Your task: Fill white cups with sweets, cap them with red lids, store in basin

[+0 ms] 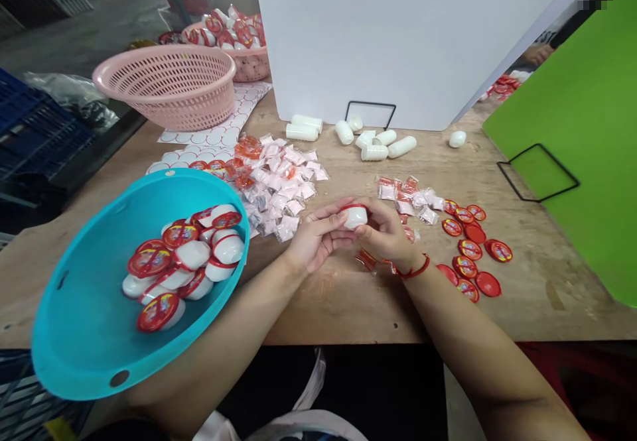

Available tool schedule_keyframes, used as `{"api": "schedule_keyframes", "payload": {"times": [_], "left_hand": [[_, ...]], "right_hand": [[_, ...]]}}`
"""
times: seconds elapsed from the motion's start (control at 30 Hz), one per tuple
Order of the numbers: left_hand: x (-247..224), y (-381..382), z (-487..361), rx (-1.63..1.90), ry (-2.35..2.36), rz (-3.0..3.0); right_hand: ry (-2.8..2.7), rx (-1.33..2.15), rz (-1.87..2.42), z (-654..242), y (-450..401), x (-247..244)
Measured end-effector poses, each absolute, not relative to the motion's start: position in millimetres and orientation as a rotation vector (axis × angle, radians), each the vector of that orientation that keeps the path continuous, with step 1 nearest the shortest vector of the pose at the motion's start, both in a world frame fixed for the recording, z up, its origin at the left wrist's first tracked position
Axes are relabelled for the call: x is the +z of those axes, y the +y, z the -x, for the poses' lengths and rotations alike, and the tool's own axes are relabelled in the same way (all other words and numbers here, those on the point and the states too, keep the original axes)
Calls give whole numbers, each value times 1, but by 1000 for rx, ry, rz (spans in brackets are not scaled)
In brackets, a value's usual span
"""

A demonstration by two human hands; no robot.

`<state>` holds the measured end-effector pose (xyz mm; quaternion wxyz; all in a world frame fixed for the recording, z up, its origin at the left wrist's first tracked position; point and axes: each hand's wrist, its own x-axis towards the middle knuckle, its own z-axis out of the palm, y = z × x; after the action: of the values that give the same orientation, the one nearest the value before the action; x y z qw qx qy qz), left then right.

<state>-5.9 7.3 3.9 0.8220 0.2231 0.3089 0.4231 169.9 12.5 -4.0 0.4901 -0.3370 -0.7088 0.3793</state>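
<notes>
Both my hands hold one small white cup with a red lid point(355, 217) above the middle of the wooden table. My left hand point(318, 232) grips it from the left with thumb and fingers, and my right hand point(385, 232), with a red cord at the wrist, closes on its right side. Left of my hands lies a heap of small clear packets with pale contents point(281, 176). Beyond my right hand are more packets point(405, 195), some reddish. Loose red lids point(470, 250) with printed labels are scattered to the right.
A turquoise basin point(99, 282) at the left holds several lidded cups point(192, 255). Behind it stands a pink basket point(169, 89). Stacked white cups point(374, 152) lie before an upright white board point(398, 36). A green board point(587, 142) rises at the right.
</notes>
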Motion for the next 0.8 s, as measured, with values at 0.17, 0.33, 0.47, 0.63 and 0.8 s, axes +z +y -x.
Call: {"api": "schedule_keyframes", "payload": {"times": [0.17,0.33,0.47,0.63,0.8], "left_hand": [[3,9,6,882,660,-432],[6,8,6,905,678,-414],[8,5,3,930,757,-442],[7,7,-6,1027,779,-451],[9,16,5,1294,936,-749]], "right_hand": [[-1798,824,880,-171,11,-4],[-1852,724,908,-172,9,0],[-1877,693,903,-171,9,2],[-1873,616,967,-168,13,2],[-1818,217,933,-131,-7,37]]}}
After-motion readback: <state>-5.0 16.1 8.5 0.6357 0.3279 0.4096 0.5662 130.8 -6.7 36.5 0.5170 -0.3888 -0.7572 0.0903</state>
